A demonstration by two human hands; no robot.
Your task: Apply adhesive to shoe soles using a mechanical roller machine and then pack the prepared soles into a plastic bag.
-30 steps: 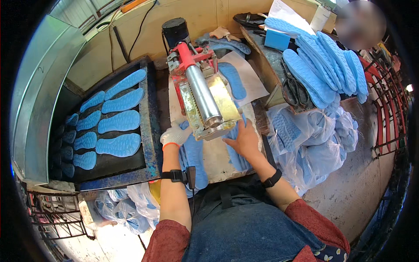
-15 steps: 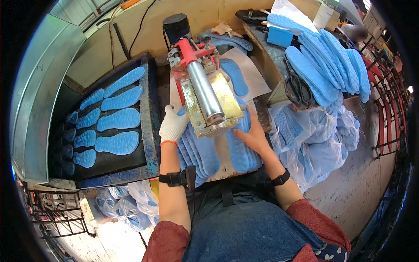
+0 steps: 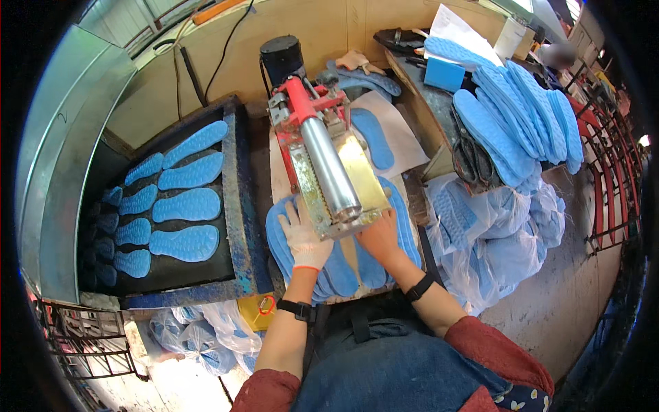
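Observation:
In a white knit glove, my left hand (image 3: 302, 237) lies with fingers spread on a fanned pile of blue insoles (image 3: 276, 230). My bare right hand (image 3: 381, 240) is over a second blue pile (image 3: 405, 223), right beside the lower end of a red-framed machine with a metal cylinder (image 3: 331, 165). That machine's edge hides part of the right fingers, so I cannot tell what they grip. Both piles rest side by side on a board, under and in front of the machine. A single blue insole (image 3: 373, 137) lies on white paper behind it.
At the left, a dark conveyor bed (image 3: 185, 268) carries rows of blue insoles out of a metal hood (image 3: 62, 137). On the right-hand bench are stacked insoles (image 3: 501, 110), scissors (image 3: 473, 154) and a blue box (image 3: 443, 74). Clear bags of insoles (image 3: 494, 240) stand below.
My left hand has moved right and nearer to me, from beside the machine onto the left pile. My right hand has shifted left and nearer, beside the machine's lower end.

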